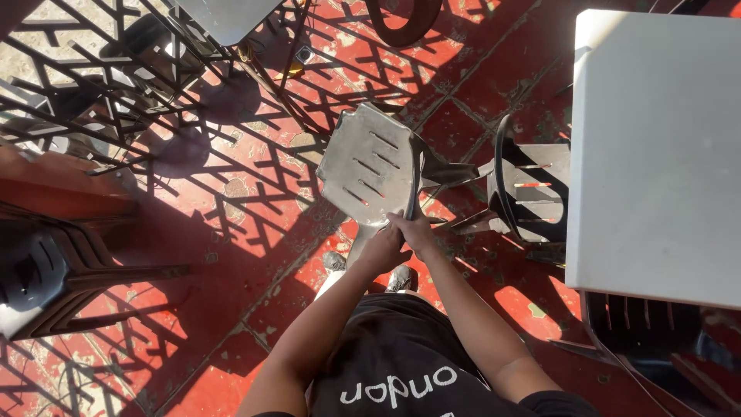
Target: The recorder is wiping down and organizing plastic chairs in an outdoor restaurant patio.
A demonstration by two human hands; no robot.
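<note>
Fingers of both my hands are curled closed on the back edge of a grey plastic chair (374, 166).

My left hand (384, 249) clamps the lower rim of the chair's backrest and my right hand (417, 230) grips the dark edge just beside it, the two hands touching, arms stretched forward from my black shirt (401, 363). The chair sits directly ahead of me on the red tiled floor (255, 232), tilted, its slotted seat facing up and lit by sun. Another slotted chair (532, 189) stands just to its right, close against a white table (656, 147) that fills the right side. A stack of dark chairs (54, 270) sits well apart at the left edge. Lattice shadows cross the tiles.
</note>
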